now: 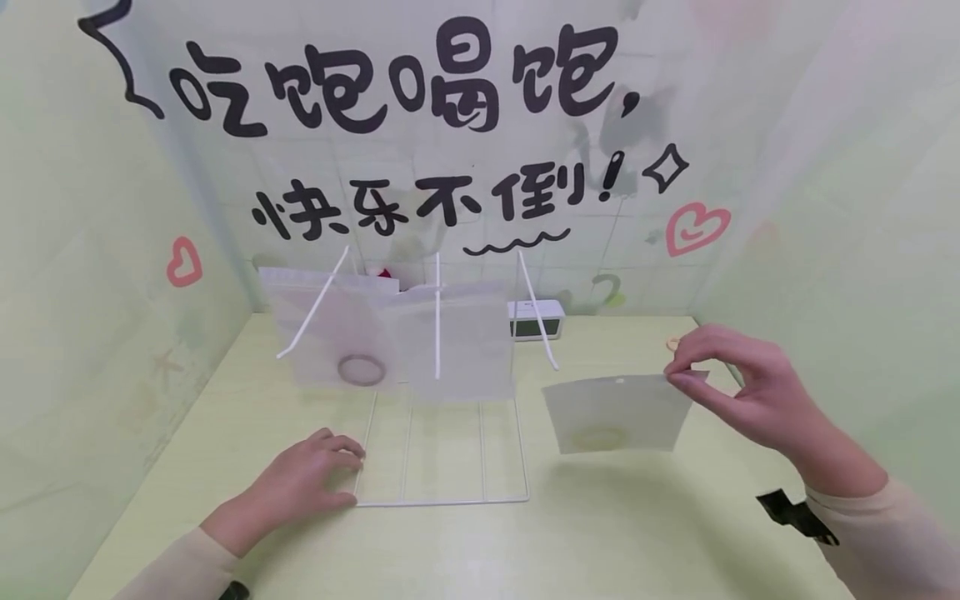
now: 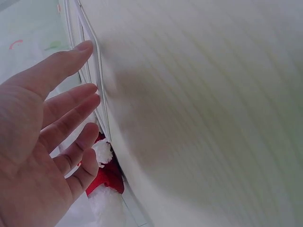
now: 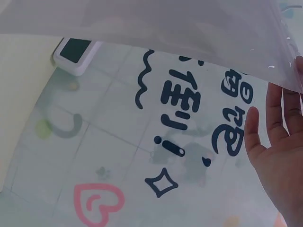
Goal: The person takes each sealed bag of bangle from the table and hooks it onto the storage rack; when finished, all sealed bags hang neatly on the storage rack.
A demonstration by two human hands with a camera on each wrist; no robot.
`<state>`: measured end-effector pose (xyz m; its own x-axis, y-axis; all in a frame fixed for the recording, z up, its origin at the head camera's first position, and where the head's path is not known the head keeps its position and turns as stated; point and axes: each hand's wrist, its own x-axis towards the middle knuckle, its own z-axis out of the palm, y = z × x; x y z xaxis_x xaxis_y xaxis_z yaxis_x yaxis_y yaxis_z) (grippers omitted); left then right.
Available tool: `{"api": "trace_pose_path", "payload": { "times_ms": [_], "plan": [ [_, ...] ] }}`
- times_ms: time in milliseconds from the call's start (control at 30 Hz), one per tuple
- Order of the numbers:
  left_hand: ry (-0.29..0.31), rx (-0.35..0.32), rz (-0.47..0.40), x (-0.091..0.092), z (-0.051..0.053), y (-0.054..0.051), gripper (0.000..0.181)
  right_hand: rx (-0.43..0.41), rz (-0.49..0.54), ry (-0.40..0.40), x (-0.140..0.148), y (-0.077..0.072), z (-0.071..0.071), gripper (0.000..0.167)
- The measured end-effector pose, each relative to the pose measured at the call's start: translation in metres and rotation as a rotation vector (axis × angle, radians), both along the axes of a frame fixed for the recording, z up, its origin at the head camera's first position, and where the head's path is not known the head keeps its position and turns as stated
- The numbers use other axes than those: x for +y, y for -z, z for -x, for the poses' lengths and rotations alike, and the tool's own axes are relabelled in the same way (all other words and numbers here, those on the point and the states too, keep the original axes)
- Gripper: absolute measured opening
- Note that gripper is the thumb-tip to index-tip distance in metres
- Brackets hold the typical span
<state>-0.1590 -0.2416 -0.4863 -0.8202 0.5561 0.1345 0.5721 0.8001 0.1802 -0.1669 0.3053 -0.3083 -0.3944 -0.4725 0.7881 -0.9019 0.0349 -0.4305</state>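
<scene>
My right hand (image 1: 761, 400) pinches the upper right corner of a translucent plastic bag (image 1: 652, 408), held above the table to the right of a white wire rack (image 1: 442, 503). A yellowish ring shape (image 1: 600, 438) shows faintly near the bag's lower edge. In the right wrist view the bag (image 3: 142, 21) spans the top. My left hand (image 1: 300, 483) rests at the rack base's left front corner, fingers loosely bent, beside the wires in the left wrist view. Two more translucent bags hang on the rack: the left bag (image 1: 315, 317) shows a brownish ring (image 1: 362, 370), the middle bag (image 1: 476, 342) nothing distinct. The right hook (image 1: 536, 308) is bare.
A white digital clock (image 1: 551, 321) stands behind the rack. A red and white fluffy thing (image 2: 106, 179) sits behind the hanging bags, mostly hidden in the head view. Printed translucent sheeting (image 1: 465, 158) encloses the pale table (image 1: 465, 558) at the back and sides.
</scene>
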Motion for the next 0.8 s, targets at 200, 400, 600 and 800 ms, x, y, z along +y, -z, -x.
{"api": "trace_pose_path", "payload": {
  "times_ms": [200,400,600,800],
  "plan": [
    [0.005,0.007,-0.008,0.001,0.001,0.0,0.038,0.039,0.02,-0.025,-0.022,-0.011,-0.003,0.006],
    [0.0,0.003,-0.002,-0.001,0.0,0.001,0.039,0.086,0.052,-0.038,-0.045,-0.02,-0.006,0.011],
    [0.002,0.009,0.0,0.0,0.0,0.002,0.039,0.109,0.069,-0.038,-0.062,-0.031,-0.01,0.013],
    [0.014,0.017,0.012,0.0,0.001,0.0,0.039,0.149,0.065,0.007,-0.071,-0.037,-0.009,0.017]
  ]
}}
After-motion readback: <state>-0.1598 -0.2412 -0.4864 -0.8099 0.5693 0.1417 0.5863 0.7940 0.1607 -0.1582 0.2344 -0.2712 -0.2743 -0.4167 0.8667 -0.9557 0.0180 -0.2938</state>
